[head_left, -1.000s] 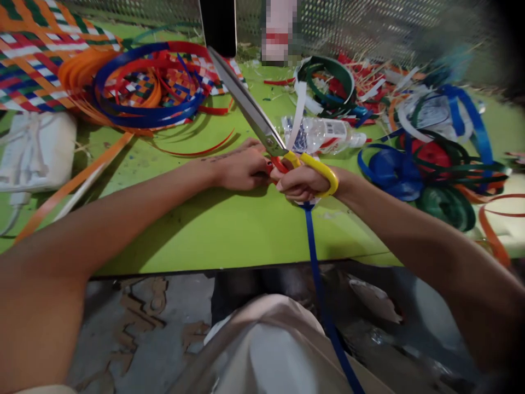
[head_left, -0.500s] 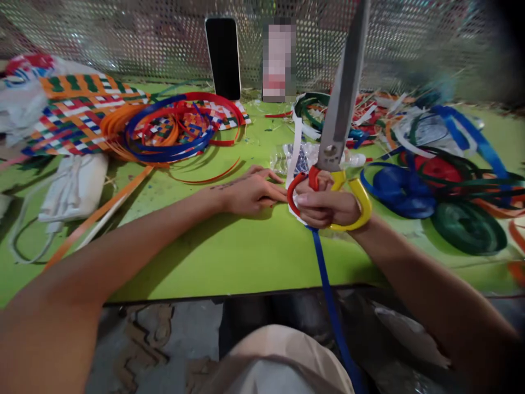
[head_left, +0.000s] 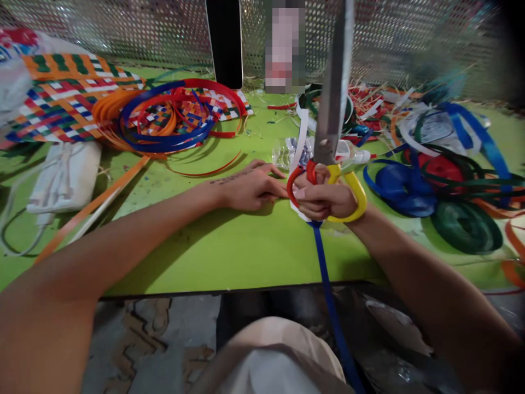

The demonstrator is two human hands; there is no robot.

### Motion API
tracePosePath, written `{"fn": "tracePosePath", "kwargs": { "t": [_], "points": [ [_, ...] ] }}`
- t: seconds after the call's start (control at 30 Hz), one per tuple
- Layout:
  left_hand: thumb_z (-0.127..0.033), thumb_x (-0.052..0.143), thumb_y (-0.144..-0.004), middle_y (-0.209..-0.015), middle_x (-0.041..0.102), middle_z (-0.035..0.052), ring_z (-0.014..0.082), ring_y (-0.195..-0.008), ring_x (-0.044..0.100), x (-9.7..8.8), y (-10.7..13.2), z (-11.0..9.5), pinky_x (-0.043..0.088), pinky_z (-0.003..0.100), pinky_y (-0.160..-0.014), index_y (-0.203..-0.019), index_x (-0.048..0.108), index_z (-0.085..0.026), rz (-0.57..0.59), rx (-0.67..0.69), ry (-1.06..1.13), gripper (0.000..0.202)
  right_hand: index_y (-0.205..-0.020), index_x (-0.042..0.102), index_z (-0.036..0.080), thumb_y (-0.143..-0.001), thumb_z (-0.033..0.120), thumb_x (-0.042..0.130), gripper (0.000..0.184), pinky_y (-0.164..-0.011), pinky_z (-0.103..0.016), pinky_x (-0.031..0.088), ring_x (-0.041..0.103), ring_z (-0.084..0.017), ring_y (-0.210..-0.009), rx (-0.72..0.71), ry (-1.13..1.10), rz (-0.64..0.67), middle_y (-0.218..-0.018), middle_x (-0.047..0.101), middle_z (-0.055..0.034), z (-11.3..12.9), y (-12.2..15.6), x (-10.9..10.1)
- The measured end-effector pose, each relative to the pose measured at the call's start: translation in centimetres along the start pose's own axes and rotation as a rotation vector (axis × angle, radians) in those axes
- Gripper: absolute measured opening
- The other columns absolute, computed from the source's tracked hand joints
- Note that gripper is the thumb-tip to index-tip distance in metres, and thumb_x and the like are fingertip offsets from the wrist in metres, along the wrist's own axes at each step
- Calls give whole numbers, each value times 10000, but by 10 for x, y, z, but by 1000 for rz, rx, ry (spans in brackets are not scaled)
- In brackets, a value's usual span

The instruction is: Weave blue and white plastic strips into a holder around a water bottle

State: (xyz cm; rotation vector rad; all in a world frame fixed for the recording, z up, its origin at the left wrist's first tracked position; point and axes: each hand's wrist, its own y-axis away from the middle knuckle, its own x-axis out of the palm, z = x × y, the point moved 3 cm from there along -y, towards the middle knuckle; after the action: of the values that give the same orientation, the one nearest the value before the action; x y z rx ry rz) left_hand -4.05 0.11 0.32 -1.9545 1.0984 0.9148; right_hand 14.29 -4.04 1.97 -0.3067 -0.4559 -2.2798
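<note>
Scissors (head_left: 330, 112) up in the right grip (head_left: 328, 201), nearly vertical, tips running out of view at the top. Big change from a second ago: slanted left back then, toward the phone (head_left: 227, 49), handles practically at the left grip (head_left: 250, 189). Already swung up by half a second ago, so pretty much parked since. Meaning, as best guess: no cut underway right now, just a hold with blades raised off the counter (head_left: 246, 251).

Right grip closed snugly around the handles, red loop (head_left: 290, 189) to the left, yellow loop (head_left: 361, 200) to the right. White strip (head_left: 302, 134) poking up beside it, blue strip (head_left: 324, 262) coming out below and dropping over the counter's front edge. Can't tell about any pinch on those two, too hidden.

Left grip low on the counter, fingers stretched toward the red loop, flatter than the more curled pose of a second ago. Can't tell about anything held there.

Versus half a second back: slightly lower view, phone top now cropped. Unchanged: clear bottle (head_left: 281, 152) lying beyond the right grip, blue coil (head_left: 164, 146) toward the far left corner, green roll (head_left: 467, 227) near the right edge.
</note>
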Motion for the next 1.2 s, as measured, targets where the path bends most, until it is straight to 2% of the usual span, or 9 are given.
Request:
{"fn": "tracePosePath", "kwargs": {
  "t": [0.2, 0.43, 0.57, 0.7, 0.83, 0.9, 1.0, 1.1, 1.2],
  "points": [
    [-193, 589, -881, -1058, 841, 8, 323, -1361, 632, 0, 0, -1, 324, 513, -1240, -964, 821, -318, -8, -29, -11, 276, -657, 363, 253, -918, 268, 714, 438, -320, -152, 174, 156, -49, -343, 16, 14, 1, -439, 287, 131, -1, -2, 1],
    [-187, 569, -894, -1116, 846, -3, 326, -1371, 629, 0, 1, -2, 308, 538, -1237, -1035, 835, -333, 0, -38, -29, 334, -669, 360, 253, -918, 266, 706, 427, -327, -144, 171, 160, -48, -356, 13, 24, -23, -456, 283, 134, -3, -1, 3],
    [-203, 571, -919, -1166, 847, -11, 318, -1408, 620, -1, 2, -3, 305, 519, -1252, -1104, 840, -353, 0, -51, -17, 359, -670, 346, 259, -919, 278, 719, 449, -320, -154, 154, 134, -48, -347, 62, -14, 25, -445, 274, 138, -11, -1, 1],
    [-170, 592, -894, -1148, 848, -13, 323, -1397, 627, 0, 2, -2, 314, 526, -1255, -1107, 845, -359, -13, -41, -6, 382, -674, 356, 254, -957, 370, 763, 510, -328, -166, 146, 153, -52, -349, -22, 7, 15, -450, 267, 137, -8, 0, 1],
    [-145, 587, -899, -1231, 845, -26, 321, -1453, 587, 2, 3, -1, 307, 525, -1273, -1238, 839, -386, 0, -34, -21, 486, -601, 324, 252, -1038, 563, 676, 641, -327, -201, 148, 175, -66, -350, -159, 86, -12, -435, 239, 108, 9, 2, 1],
    [-151, 571, -933, -1333, 821, -37, 309, -1459, 584, 3, 3, -1, 311, 527, -1270, -1322, 817, -399, -1, -33, -21, 523, -591, 319, 259, -1015, 626, 692, 673, -317, -226, 135, 169, -73, -344, -208, 134, -98, -429, 239, 103, 18, 3, -1],
    [-188, 542, -1000, -1452, 768, -36, 303, -1465, 582, 4, 3, 0, 319, 548, -1255, -1407, 777, -400, -4, -49, -29, 517, -593, 356, 270, -956, 674, 757, 675, -325, -262, 157, 190, -81, -353, -284, 223, -332, -439, 275, 98, 30, 6, -6],
    [-221, 537, -1038, -1501, 735, -37, 293, -1483, 572, 3, 4, -1, 317, 552, -1262, -1446, 752, -407, -6, -60, -33, 497, -640, 441, 278, -873, 660, 854, 608, -386, -290, 248, 305, -103, -409, -386, 384, -656, -497, 372, 82, 43, 20, -15],
    [-234, 543, -1053, -1505, 729, -62, 283, -1482, 577, 3, 3, -1, 319, 561, -1266, -1438, 748, -439, -4, -65, -26, 482, -658, 494, 271, -787, 601, 929, 561, -504, -316, 330, 397, -127, -523, -415, 748, -990, -584, 456, 49, 54, 51, -23]
  ]
}}
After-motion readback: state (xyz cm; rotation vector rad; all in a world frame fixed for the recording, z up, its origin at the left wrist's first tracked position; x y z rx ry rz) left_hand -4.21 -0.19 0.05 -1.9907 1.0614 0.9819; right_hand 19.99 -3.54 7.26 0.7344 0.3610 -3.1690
